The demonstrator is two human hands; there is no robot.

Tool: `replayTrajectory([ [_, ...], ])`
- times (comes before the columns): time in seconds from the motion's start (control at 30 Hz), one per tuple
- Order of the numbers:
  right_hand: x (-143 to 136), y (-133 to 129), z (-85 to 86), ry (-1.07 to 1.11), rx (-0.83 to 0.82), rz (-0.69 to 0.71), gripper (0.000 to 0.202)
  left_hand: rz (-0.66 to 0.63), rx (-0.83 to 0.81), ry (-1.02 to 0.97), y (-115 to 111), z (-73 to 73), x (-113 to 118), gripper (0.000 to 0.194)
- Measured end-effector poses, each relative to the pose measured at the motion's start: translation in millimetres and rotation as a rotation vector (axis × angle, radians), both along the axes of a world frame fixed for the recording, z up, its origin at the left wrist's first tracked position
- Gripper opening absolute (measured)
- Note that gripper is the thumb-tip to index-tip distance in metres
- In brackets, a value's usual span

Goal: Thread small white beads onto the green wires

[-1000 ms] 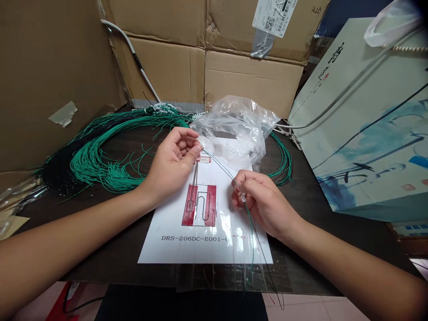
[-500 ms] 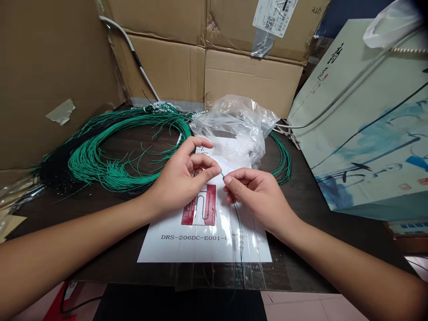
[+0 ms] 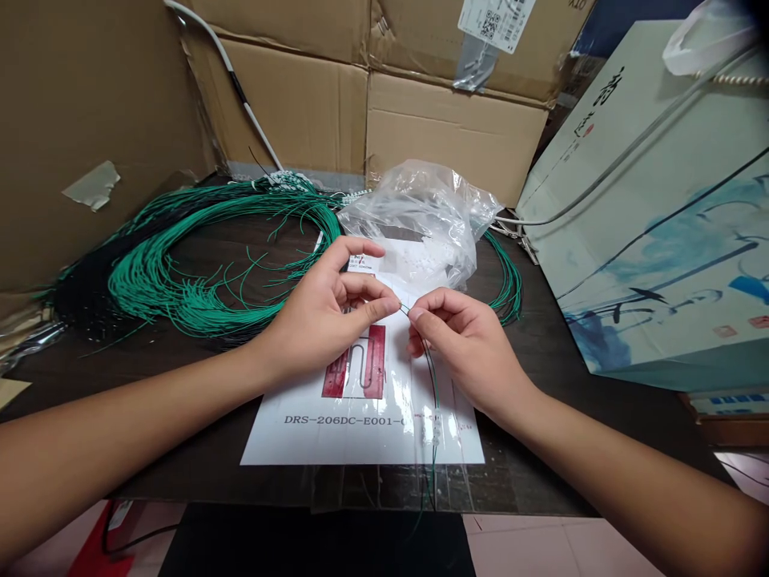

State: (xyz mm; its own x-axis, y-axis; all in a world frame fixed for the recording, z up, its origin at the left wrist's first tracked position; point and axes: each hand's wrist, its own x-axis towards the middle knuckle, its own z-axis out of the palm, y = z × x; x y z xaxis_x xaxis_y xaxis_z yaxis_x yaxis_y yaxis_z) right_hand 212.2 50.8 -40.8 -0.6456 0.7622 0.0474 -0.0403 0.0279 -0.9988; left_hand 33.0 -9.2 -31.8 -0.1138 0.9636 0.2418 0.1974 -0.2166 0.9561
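My left hand (image 3: 336, 308) pinches the ends of thin wires between thumb and forefinger. Close beside it, my right hand (image 3: 453, 324) pinches the same dark and green wires (image 3: 433, 385) a little further along. A short stretch of wire bridges the gap between my fingertips. From my right hand the wires hang down past small white beads or connectors, hard to make out, and over the table's front edge. Beneath both hands lies a printed white sheet (image 3: 360, 441) with a red picture, under clear film. Just behind them sits a clear plastic bag (image 3: 414, 200) with small white pieces.
A big coil of green and black wires (image 3: 138, 280) lies at the left, and a smaller green bundle (image 3: 509, 280) at the right. Cardboard boxes (image 3: 450, 136) wall the back of the dark table (image 3: 558, 449). A pale paper bag (image 3: 661, 216) stands at the right, a grey cable before it.
My right hand has shifted slightly right, away from my left fingertips, so a little more wire shows between them. The view has tilted slightly.
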Motion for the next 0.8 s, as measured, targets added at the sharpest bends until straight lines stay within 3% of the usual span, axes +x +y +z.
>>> replayTrajectory([
  [0.37, -2.6, -2.1, -1.3, -0.006, -0.014, 0.006, 0.024, 0.037, 0.081, 0.164, -3.5, 0.2, 2.5, 0.043],
  [0.7, -3.5, 1.8, -3.0, -0.045, 0.129, 0.04, 0.023, 0.067, 0.085, 0.254, -3.0, -5.0, -0.4, 0.042],
  [0.8, -2.9, 3.5, -4.8, -0.032, 0.181, 0.023, 0.023, 0.084, 0.089, 0.289, 5.2, -1.7, -4.8, 0.034],
])
